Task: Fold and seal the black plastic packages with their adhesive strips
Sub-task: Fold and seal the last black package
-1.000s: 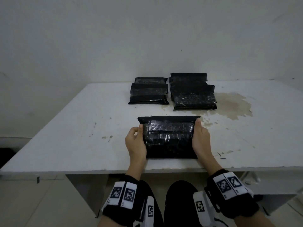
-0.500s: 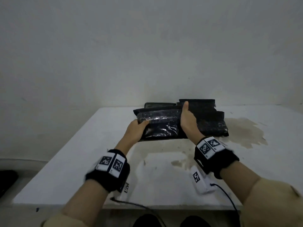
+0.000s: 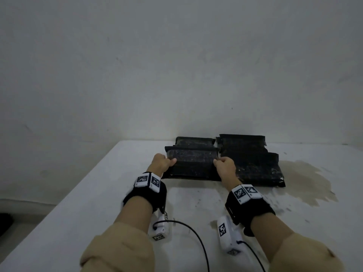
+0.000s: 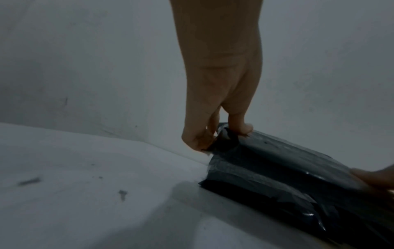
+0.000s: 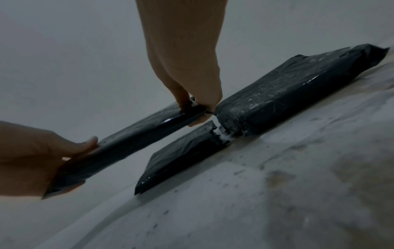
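Black plastic, glossy and wrinkled: one sealed package held in the air between both hands, above the left-hand stack at the far side of the white table. Right wrist view shows a clear gap between the held package and the stack's top package beneath it.

Left hand: fingers curled, pinching the package's left edge, thumb on top and the other fingers below, plain in the left wrist view.

Right hand: fingers curled, pinching the right edge the same way; in the right wrist view the fingertips close on the package's corner.

Held package roughly level, long side across the view. A further package shows behind it, against the wall.

Right-hand stack lies just beside the left one, larger and thicker, its near edge close to a brown stain on the tabletop. Dark specks dot the table surface.

Both wrists carry black bands with white printed markers; a black cable runs from the left wrist unit. Tan sleeves cover the forearms.
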The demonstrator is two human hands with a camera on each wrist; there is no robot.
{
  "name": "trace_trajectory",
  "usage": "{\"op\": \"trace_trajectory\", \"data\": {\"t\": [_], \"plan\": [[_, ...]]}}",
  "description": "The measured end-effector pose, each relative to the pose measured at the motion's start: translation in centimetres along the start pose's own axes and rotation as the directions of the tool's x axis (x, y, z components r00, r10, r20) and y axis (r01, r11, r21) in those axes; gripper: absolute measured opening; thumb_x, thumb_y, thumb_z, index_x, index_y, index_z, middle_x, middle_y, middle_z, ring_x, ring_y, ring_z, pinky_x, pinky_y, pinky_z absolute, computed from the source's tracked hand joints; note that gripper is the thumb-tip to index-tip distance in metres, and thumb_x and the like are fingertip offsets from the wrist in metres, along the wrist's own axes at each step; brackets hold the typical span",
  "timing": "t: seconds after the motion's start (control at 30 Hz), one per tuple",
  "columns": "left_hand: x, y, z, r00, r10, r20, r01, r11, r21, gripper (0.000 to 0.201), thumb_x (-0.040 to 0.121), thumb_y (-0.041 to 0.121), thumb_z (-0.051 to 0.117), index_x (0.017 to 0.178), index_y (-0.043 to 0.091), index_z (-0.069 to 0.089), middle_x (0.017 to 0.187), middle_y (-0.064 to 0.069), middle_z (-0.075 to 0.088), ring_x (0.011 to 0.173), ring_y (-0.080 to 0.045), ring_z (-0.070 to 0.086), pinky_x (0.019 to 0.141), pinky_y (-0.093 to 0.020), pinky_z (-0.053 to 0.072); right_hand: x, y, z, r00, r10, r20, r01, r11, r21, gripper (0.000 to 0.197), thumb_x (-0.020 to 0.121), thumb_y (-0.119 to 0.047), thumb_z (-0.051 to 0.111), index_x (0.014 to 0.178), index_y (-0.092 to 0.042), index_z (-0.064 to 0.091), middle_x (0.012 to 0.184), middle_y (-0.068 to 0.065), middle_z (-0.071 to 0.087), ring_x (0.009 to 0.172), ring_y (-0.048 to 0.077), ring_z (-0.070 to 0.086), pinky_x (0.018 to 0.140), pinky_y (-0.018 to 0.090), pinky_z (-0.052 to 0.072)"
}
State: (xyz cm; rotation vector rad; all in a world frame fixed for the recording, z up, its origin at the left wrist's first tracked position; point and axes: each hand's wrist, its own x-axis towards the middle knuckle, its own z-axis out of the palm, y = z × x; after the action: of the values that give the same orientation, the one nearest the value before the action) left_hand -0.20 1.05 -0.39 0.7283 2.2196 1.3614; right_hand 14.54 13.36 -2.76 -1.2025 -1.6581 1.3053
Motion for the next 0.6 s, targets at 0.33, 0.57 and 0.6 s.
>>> {"op": "trace_trajectory", "data": {"t": [0.33, 0.57, 0.6], "plan": [[1.7, -3.7, 3.4, 0.999, 0.043, -0.029, -0.035, 0.973, 0.229, 0.024, 0.085, -0.003, 0.052, 0.098, 0.007, 0.034, 0.121, -0.023, 0.051, 0.102, -0.03, 0.051, 0.083, -0.03, 0.04, 1.3, 2.4, 1.7, 0.956, -0.076, 0.285, 0.23, 0.798, -0.558, 0.041, 0.087, -0.002, 0.047, 0.124, 0.001, 0.029, 0.104, 0.02, 0.049, 0.094, 0.032, 0.052, 0.077, 0.04, 0.046], [1.4, -2.6, 4.4, 1.0, -0.02, -0.016, 0.025, 0.887, 0.461, 0.044, 0.089, 0.001, 0.046, 0.13, 0.002, 0.029, 0.136, -0.024, 0.027, 0.12, -0.037, 0.038, 0.099, -0.039, 0.036, 1.2, 3.5, 1.1, 0.93, -0.156, 0.332, 0.365, 0.482, -0.797, 0.036, 0.096, -0.007, 0.041, 0.129, -0.007, 0.03, 0.133, 0.024, 0.03, 0.119, 0.037, 0.035, 0.095, 0.038, 0.035], [1.2, -2.7, 4.5, 0.999, -0.004, -0.054, 0.031, 0.867, 0.498, 0.044, 0.088, 0.001, 0.046, 0.129, 0.003, 0.03, 0.137, -0.023, 0.023, 0.123, -0.036, 0.033, 0.1, -0.039, 0.034, 1.2, 3.5, 1.0, 0.916, -0.198, 0.349, 0.402, 0.455, -0.795, 0.037, 0.095, -0.007, 0.042, 0.13, -0.007, 0.03, 0.134, 0.023, 0.03, 0.12, 0.036, 0.034, 0.095, 0.038, 0.036]]}}
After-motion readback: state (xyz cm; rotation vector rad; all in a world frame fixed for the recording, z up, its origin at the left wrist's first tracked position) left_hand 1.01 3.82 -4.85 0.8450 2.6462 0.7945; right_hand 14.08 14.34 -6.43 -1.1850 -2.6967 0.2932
